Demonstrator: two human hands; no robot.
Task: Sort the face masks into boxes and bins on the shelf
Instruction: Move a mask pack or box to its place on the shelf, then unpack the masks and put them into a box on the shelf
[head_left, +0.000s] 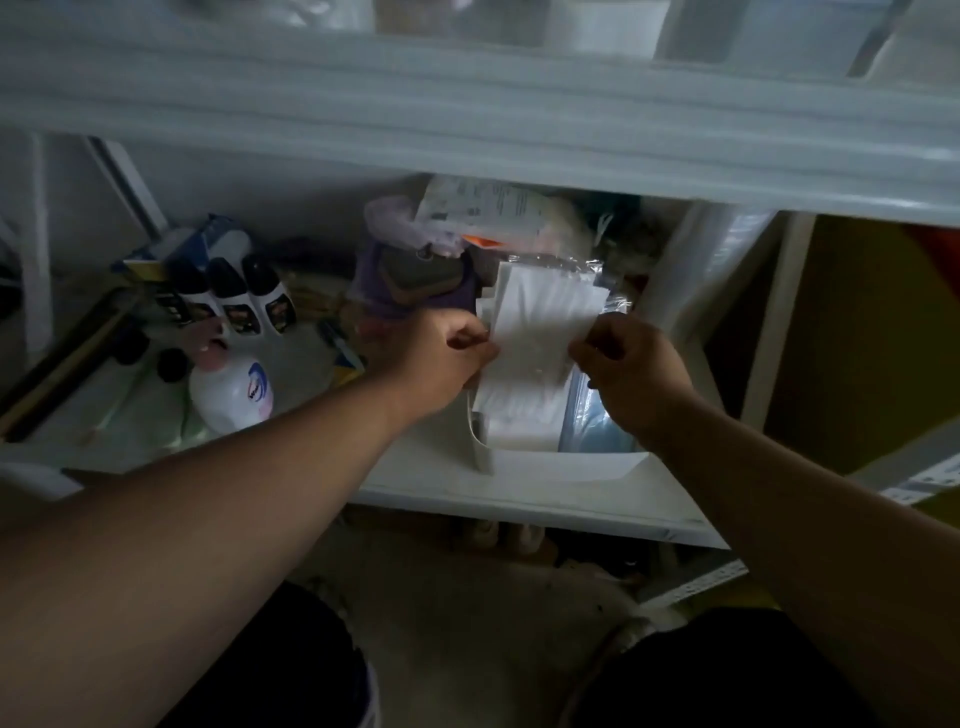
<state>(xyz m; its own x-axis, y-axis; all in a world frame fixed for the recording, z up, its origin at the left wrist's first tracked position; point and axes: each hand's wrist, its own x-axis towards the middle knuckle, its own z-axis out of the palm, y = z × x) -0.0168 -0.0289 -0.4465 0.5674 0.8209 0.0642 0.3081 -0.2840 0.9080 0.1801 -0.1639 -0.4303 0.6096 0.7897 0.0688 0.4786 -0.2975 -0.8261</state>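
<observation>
white masks stand long axis running away, pinched by left hand and right hand fingers.

Both arms are bare from the upper arm down to the wrist, with no sleeve in view. The left hand and the right hand wear no gloves, and no ring, watch or bracelet can be seen on them. At the bottom of the picture the legs are covered by dark, almost black cloth; its kind cannot be told
</observation>
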